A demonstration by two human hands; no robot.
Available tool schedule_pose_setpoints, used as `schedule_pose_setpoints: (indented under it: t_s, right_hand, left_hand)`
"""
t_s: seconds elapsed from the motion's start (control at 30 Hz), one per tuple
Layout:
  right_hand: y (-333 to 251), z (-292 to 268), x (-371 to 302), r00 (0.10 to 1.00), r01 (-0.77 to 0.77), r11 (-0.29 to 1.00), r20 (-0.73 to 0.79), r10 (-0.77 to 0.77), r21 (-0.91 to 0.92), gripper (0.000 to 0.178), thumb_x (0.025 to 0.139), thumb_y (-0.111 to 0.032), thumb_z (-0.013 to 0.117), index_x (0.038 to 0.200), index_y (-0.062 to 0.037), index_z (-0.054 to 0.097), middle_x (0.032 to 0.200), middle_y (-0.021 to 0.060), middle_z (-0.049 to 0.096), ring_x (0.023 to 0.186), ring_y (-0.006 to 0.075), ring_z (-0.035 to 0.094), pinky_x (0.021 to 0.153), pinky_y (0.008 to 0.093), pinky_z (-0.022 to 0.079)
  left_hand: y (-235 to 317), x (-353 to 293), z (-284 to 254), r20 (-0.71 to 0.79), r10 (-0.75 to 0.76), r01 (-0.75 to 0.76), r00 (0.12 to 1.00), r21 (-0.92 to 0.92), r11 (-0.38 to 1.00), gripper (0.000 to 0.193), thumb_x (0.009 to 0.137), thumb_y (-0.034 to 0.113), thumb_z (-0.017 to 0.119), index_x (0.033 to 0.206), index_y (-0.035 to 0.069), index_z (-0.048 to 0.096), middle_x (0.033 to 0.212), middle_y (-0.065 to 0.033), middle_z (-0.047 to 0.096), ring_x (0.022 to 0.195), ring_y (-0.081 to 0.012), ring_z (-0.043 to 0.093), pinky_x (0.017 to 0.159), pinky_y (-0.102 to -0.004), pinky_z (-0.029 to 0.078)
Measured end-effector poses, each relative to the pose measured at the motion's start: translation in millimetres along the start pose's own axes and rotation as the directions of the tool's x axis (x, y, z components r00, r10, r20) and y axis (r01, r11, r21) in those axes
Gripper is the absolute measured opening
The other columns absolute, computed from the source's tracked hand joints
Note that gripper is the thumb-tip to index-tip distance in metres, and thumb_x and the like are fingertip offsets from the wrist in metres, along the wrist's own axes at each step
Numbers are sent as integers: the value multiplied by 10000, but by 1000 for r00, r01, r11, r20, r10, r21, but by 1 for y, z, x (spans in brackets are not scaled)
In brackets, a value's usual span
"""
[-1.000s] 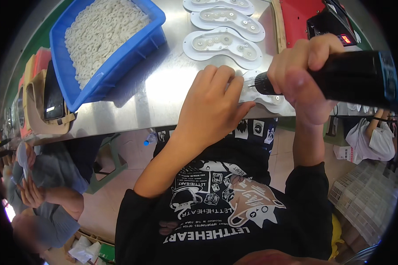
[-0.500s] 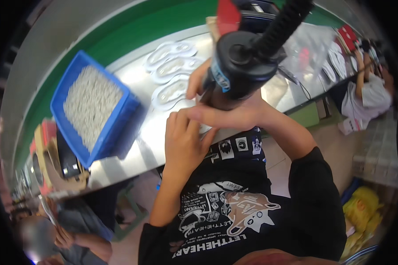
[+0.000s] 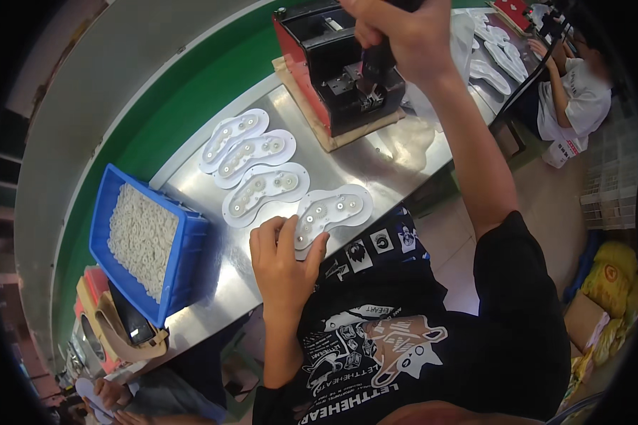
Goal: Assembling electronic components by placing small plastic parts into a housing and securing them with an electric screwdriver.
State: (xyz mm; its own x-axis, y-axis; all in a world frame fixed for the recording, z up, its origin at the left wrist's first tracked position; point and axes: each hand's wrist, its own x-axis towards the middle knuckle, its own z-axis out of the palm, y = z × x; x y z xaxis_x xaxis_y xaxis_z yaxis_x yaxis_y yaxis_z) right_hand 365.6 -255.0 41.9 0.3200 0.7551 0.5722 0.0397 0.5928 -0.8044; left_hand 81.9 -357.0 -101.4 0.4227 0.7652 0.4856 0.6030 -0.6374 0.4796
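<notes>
Head view: near panel touched, tool gripped at machine

The left hand (image 3: 285, 262) was at the left end of the near white panel (image 3: 332, 209), thumb spread from the fingers along its edge; whether they pinched it could not be told. The panel lay flat on the metal bench (image 3: 228, 268), close to the front edge. It was judged light and stiff, likely smooth enough to slide; the broad outer rim appeared the proper hold, away from the small round inserts (image 3: 319, 210), which might dislodge. Just beyond lay three similar panels (image 3: 267, 191), with a blue tub (image 3: 184, 248) of small pale parts (image 3: 142, 241) to their left. Farther off, the right hand (image 3: 412, 34) was wrapped round a dark tool (image 3: 378, 65), partly out of view, above a black and red machine (image 3: 326, 57). A co-worker (image 3: 573, 103) was well beyond, at right.
</notes>
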Motion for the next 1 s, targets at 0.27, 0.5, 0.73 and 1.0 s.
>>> schedule_pose_setpoints:
  t_s: [0.27, 0.5, 0.73, 1.0]
  right_hand:
    - [-12, 18, -34, 994, -83, 996, 79, 81, 27, 200, 859, 47, 741, 1001, 30, 603, 687, 42, 599, 469, 110, 528, 451, 267, 395]
    - [1, 45, -106, 891, -49, 954, 445, -92, 297, 301, 935, 30, 617, 1196, -17, 472, 666, 38, 489, 444, 96, 421, 463, 299, 409]
    - [11, 77, -115, 809, -131, 934, 580, -94, 333, 292, 953, 23, 585, 1203, -48, 452, 689, 31, 491, 462, 95, 433, 481, 296, 419]
    - [17, 84, -117, 807, -234, 904, 590, -26, 359, 286, 961, 27, 550, 1215, -41, 437, 719, 42, 491, 475, 99, 430, 503, 305, 421]
  left_hand:
    - [0, -5, -2, -18, -43, 43, 999, 1, 999, 454, 752, 201, 883, 1092, -34, 698, 1039, -157, 615, 916, -342, 575, 802, -437, 487]
    - [-8, -4, 2, -34, -34, 32, 999, -43, 999, 464, 735, 194, 877, 1086, -26, 670, 1037, -145, 588, 917, -342, 564, 798, -430, 473]
    - [-10, -9, 1, -30, -25, 24, 999, -56, 998, 456, 754, 212, 858, 1088, -20, 650, 1043, -128, 566, 905, -323, 544, 790, -411, 456]
    - [-10, -9, 0, -31, -27, 26, 999, -53, 998, 450, 752, 224, 854, 1069, -14, 643, 1018, -119, 556, 897, -307, 541, 764, -410, 452]
